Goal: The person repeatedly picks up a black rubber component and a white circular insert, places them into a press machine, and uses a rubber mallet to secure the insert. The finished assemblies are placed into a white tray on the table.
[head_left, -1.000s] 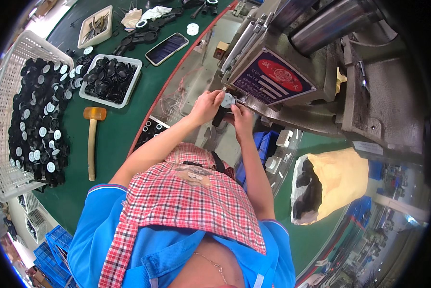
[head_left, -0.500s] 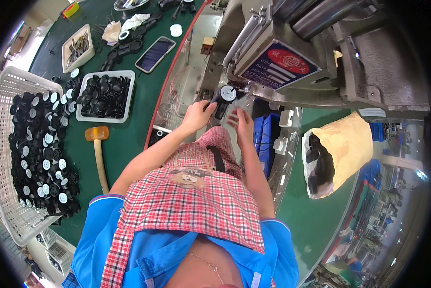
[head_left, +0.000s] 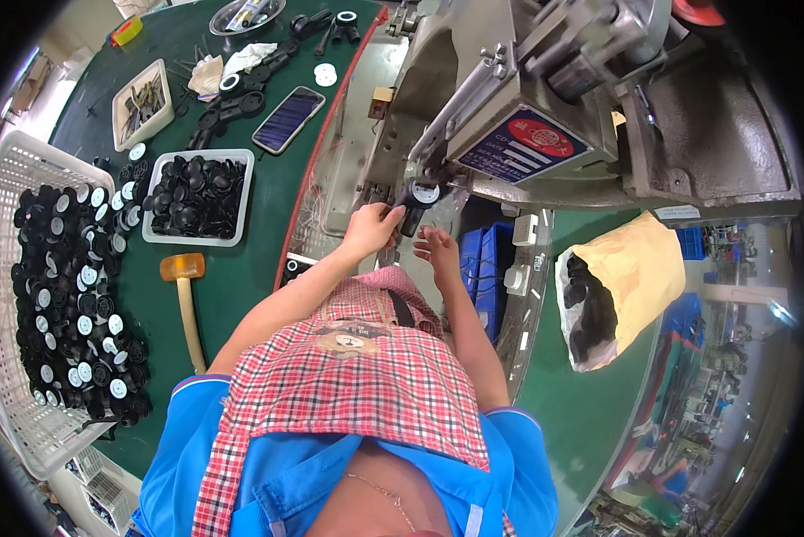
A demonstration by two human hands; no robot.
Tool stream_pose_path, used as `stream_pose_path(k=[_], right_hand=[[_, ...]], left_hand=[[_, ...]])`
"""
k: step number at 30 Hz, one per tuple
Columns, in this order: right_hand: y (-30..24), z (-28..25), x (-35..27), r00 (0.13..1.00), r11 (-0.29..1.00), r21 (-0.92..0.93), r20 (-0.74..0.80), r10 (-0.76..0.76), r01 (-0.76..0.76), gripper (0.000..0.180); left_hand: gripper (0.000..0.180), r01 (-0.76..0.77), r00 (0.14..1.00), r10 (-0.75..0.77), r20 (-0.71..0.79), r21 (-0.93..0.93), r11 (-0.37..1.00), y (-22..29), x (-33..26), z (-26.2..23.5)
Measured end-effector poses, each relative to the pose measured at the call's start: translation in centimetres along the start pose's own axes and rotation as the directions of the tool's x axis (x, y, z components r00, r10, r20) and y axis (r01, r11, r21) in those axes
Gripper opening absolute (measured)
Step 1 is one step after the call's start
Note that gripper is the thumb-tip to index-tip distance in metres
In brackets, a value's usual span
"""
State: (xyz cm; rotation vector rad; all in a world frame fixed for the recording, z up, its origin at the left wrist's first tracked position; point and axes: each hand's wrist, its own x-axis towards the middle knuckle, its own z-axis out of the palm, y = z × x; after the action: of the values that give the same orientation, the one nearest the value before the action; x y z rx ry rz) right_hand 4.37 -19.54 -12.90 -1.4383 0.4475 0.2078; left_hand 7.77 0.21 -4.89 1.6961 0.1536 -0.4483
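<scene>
My left hand [head_left: 372,229] pinches the edge of a black plastic wheel-like part [head_left: 410,224] that carries a white disc [head_left: 425,193]. The part sits under the working end of a large grey press machine [head_left: 518,121], whose slim tool reaches down to the disc. Whether the tool touches the disc, I cannot tell. Just below and right of the part is my right hand [head_left: 439,252], with loosely curled fingers apart and nothing seen in them.
On the green table at left are a white basket [head_left: 55,157] of black parts with white discs, a white tray [head_left: 242,234] of black pieces, a mallet [head_left: 183,267] and a phone [head_left: 289,120]. Blue bins [head_left: 485,268] and an open sack [head_left: 630,285] are at right.
The press's upper mechanism has shifted and its tool has come down over the white disc. My right hand has drawn slightly back from the part, while my left hand keeps its hold.
</scene>
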Motion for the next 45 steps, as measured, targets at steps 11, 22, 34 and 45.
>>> stream_pose_path(k=[11,22,34,45], right_hand=[[-1.1,-1.3,10.0,0.761,0.372,-0.785,0.186,-0.621,0.495,0.029],[-2.4,-1.4,17.9,0.925,-0.038,-0.974,0.223,-0.307,0.223,0.015],[1.4,-5.8,24.3,0.726,-0.127,-0.852,0.503,-0.470,0.508,0.028],[-5.4,-3.2,18.2,0.903,0.985,-0.090,0.419,-0.096,0.147,0.024]], left_hand=[[0.029,-0.137,0.990,0.131,-0.056,-0.137,0.981,-2.3,-9.6,-9.5],[0.033,0.325,0.695,0.121,-0.709,0.459,0.827,-8.9,-22.5,-19.3],[0.009,0.240,0.731,0.401,-0.552,0.758,0.606,-3.9,-11.6,-23.5],[0.010,0.133,0.672,0.519,-0.529,0.775,0.617,-5.2,-12.1,-23.6]])
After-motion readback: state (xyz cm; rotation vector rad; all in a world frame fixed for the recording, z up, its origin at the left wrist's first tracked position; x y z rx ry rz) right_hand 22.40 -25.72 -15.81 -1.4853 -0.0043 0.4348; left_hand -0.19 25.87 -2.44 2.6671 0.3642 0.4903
